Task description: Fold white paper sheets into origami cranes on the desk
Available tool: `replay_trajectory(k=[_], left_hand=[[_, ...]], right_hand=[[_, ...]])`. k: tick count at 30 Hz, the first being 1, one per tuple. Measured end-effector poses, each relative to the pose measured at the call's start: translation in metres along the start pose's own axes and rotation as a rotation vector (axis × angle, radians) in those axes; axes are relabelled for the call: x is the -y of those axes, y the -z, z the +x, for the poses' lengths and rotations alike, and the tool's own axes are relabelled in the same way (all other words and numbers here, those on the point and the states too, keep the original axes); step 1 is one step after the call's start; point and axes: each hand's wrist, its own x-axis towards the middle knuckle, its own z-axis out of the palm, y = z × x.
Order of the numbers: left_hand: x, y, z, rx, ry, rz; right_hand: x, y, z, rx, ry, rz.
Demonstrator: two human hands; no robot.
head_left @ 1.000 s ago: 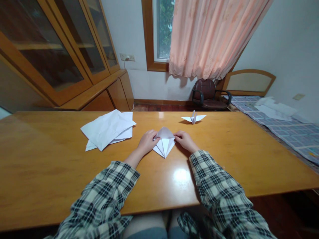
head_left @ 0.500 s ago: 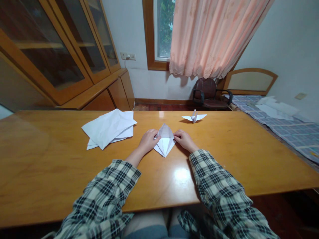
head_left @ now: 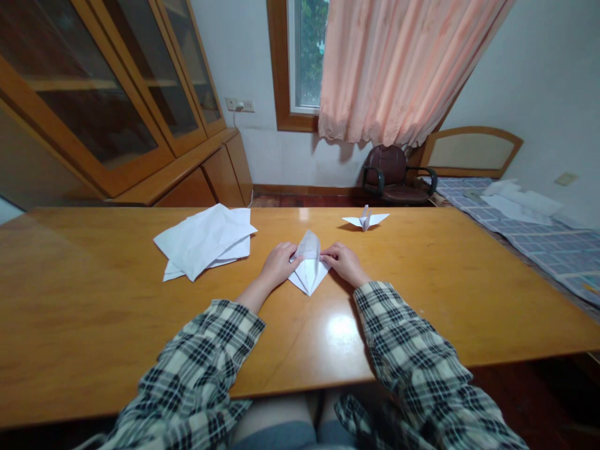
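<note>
A partly folded sheet of white paper (head_left: 309,270) lies on the wooden table, its lower part a creased diamond and its upper flap raised and narrowing to a tip. My left hand (head_left: 280,262) is closed on its left edge, thumb on top of the paper. On the other side, my right hand (head_left: 344,261) pinches the right edge of the raised flap between thumb and fingers. Farther back to the right stands a finished paper crane (head_left: 365,220) with spread wings, touched by neither hand.
To the left lies a loose stack of white paper sheets (head_left: 206,240). The wooden table (head_left: 422,287) stretches wide on both sides. Beyond it are a glass-fronted cabinet (head_left: 140,150), a brown armchair (head_left: 394,172) and a bed (head_left: 529,231).
My right hand has shifted slightly left, bringing the right edge of the raised flap inward, so the flap looks narrower. My left hand stays in place.
</note>
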Motion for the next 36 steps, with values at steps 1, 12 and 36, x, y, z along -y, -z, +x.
replay_trajectory(k=[1, 12, 36], left_hand=[[0.0002, -0.0002, 0.0, -0.002, -0.003, -0.002], [-0.0029, 0.0036, -0.0001, 0.008, 0.005, -0.035], [-0.0005, 0.0021, 0.0005, 0.007, -0.002, -0.065]], right_hand=[[0.0006, -0.0003, 0.0, 0.0, -0.009, -0.003], [0.0012, -0.0027, -0.0015, 0.011, 0.024, 0.012], [-0.0049, -0.0031, 0.0051, 0.091, 0.126, 0.024]])
